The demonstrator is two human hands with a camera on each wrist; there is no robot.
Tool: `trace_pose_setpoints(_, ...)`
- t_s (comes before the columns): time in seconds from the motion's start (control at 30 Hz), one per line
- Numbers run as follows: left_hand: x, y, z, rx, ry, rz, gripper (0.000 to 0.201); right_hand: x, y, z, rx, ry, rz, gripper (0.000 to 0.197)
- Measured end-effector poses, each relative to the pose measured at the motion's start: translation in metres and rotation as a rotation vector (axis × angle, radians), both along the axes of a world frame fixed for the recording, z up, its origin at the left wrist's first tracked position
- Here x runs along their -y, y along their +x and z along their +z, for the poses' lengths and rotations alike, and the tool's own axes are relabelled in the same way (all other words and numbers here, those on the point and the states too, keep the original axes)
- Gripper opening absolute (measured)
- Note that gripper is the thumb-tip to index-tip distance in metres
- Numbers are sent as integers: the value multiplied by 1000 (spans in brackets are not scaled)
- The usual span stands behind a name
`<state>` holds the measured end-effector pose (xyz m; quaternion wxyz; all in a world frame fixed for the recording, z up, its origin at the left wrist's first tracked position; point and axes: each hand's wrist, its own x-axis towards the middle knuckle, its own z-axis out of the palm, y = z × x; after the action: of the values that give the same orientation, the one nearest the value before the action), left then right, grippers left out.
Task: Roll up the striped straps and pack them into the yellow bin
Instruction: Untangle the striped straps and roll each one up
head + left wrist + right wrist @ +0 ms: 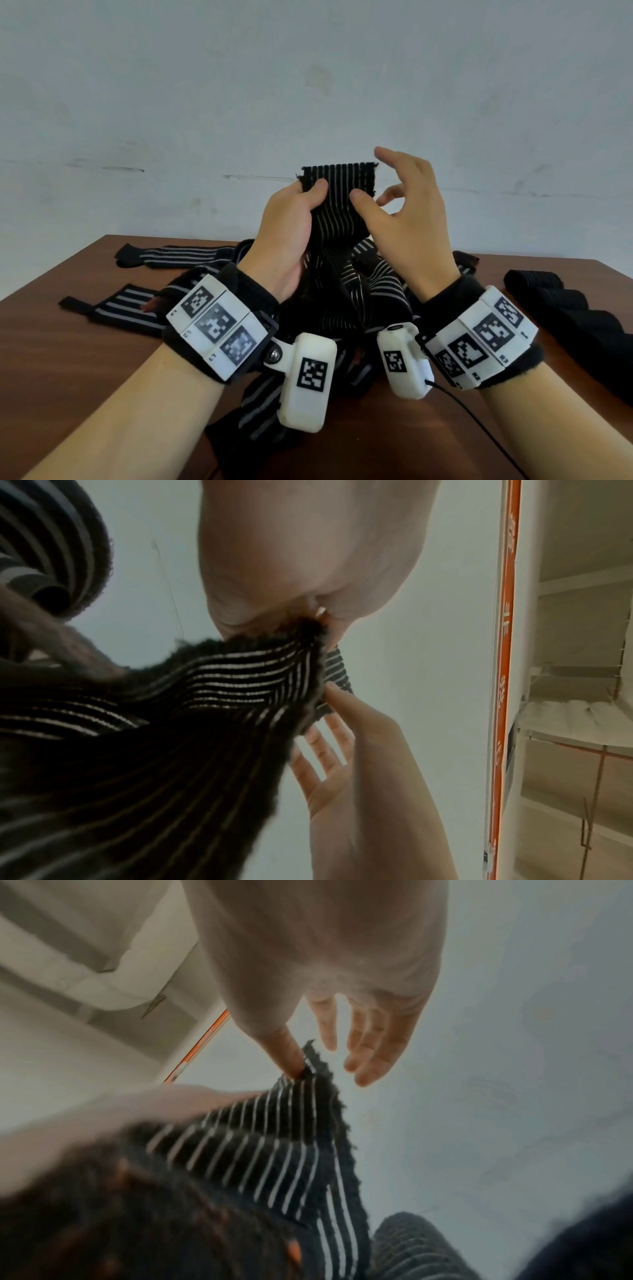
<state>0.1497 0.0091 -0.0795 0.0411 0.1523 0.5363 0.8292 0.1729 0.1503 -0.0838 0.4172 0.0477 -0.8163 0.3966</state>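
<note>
Head view: my left hand (291, 233) gripped the upper end of a striped strap (342, 202) at centre frame, thumb curled over its front face, holding it raised above the table (85, 359). My right hand (407, 219) met the strap's right edge with the thumb only; its other fingers (394, 157) were spread and loosely bent, apart from the fabric. The strap's lower length ran down into a heap of straps (342, 308) on the table, just below both wrists. Two loose straps (137, 305) lay flat at the left of the frame. A row of rolled straps (561, 308) sat at the right edge of the frame. I could not see the yellow bin in this view.

Left wrist view: my left hand (301, 569) filled the upper centre, fingers closed on the strap (246, 677) where it bunched at mid-frame. My right hand (346, 764) came up from the lower centre, one fingertip touching the strap's end, the other fingers straight.

Right wrist view: blurred. My right hand (342, 961) occupied the upper centre, thumb (287, 1053) pressed on the strap's (281, 1150) top corner, remaining fingers extended clear of it. A rolled strap (411, 1245) showed at lower right.
</note>
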Motion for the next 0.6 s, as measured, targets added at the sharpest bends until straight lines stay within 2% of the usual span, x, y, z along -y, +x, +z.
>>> trace_pose_setpoints(0.03, 1, 0, 1, 14, 10, 1, 23, -1, 0, 1, 47, -57, 55, 40)
trace_pose_setpoints(0.1, 5, 0, 3, 26, 11, 0, 23, -2, 0, 4, 112, -167, 198, 9)
trace_pose_setpoints(0.13, 6, -1, 4, 25, -2, 0, 24, -2, 1, 6, 126, -193, 237, 8)
trace_pose_setpoints(0.17, 7, -1, 5, 20, -18, -3, 23, -3, 1, 6, 124, -210, 263, 15)
trace_pose_setpoints(0.3, 13, -3, 10, -19, -105, -15, 20, -5, 1, 7, 99, -231, 304, 11)
trace_pose_setpoints(0.43, 14, -3, 10, -76, -191, -21, 19, -7, 1, 6, 122, -322, 330, 21)
trace_pose_setpoints(0.5, 14, -2, 10, -88, -211, -27, 20, -7, 2, 7, 140, -369, 352, 26)
trace_pose_setpoints(0.6, 15, -2, 10, -95, -187, -50, 23, -6, 5, 8, 171, -445, 428, 23)
